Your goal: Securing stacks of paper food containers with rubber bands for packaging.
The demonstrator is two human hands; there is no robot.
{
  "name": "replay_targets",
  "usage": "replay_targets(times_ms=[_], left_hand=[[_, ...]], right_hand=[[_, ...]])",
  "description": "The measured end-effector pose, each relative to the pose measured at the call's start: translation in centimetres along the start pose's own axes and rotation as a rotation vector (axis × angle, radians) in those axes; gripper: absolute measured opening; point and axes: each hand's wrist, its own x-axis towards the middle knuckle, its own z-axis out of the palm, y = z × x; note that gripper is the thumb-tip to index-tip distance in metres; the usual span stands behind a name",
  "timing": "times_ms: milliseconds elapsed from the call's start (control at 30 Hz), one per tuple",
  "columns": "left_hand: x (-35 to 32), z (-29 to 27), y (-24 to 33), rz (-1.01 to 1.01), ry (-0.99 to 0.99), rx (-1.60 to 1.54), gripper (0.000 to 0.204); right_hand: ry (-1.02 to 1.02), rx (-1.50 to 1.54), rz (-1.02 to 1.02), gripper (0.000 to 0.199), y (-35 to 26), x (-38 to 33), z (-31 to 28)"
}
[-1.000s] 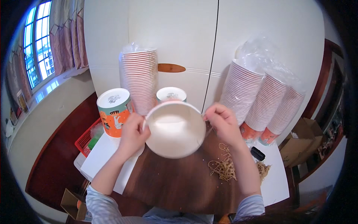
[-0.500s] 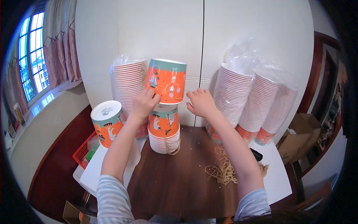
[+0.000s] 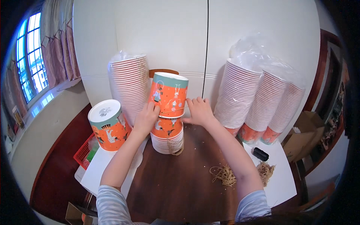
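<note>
An orange paper tub [image 3: 170, 97] with a teal band sits upside down on an inverted stack of matching tubs [image 3: 167, 139]. My left hand [image 3: 147, 119] is closed on the tub's left side, near its rim. On the other side my right hand [image 3: 200, 111] has its fingers against the tub wall and its thumb low by the rim. A thin tan band crosses the tub just above the rim. Several more loops of tan band [image 3: 175, 146] hang on the lower stack's right side. Another inverted stack [image 3: 110, 129] stands left of my left arm.
A tall plastic-wrapped stack [image 3: 129, 84] rises at the back left, and three wrapped stacks [image 3: 240, 93] stand at the back right. Tangled tan bands [image 3: 224, 175] lie by my right forearm, near a black object [image 3: 260, 154]. A red basket [image 3: 83, 152] is beyond the left edge.
The upper tub has come down over the lower stack, covering more of it. My right hand has moved in against the tub's right side. The camera view has shifted slightly.
</note>
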Motion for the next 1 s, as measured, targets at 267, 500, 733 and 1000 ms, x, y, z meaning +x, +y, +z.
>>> replay_targets(times_ms=[267, 500, 733, 1000], left_hand=[[-2.6, 0.4, 2.2, -0.015, -0.171, 0.063, 0.01], [-4.7, 1.1, 2.2, 0.048, -0.161, 0.017, 0.012], [-7.4, 2.8, 3.0, 0.108, -0.222, 0.018, 0.011], [-8.5, 3.5, 3.1, 0.1, -0.228, -0.008, 0.01]], right_hand=[[0.102, -0.169, -0.092, 0.019, -0.9, 0.3, 2.9], [0.016, -0.18, -0.113, 0.013, -1.7, -1.8, 6.3], [-0.028, -0.137, -0.091, 0.011, -2.5, -3.8, 8.1], [-0.151, -0.11, -0.063, 0.014, -3.2, -4.8, 8.6]])
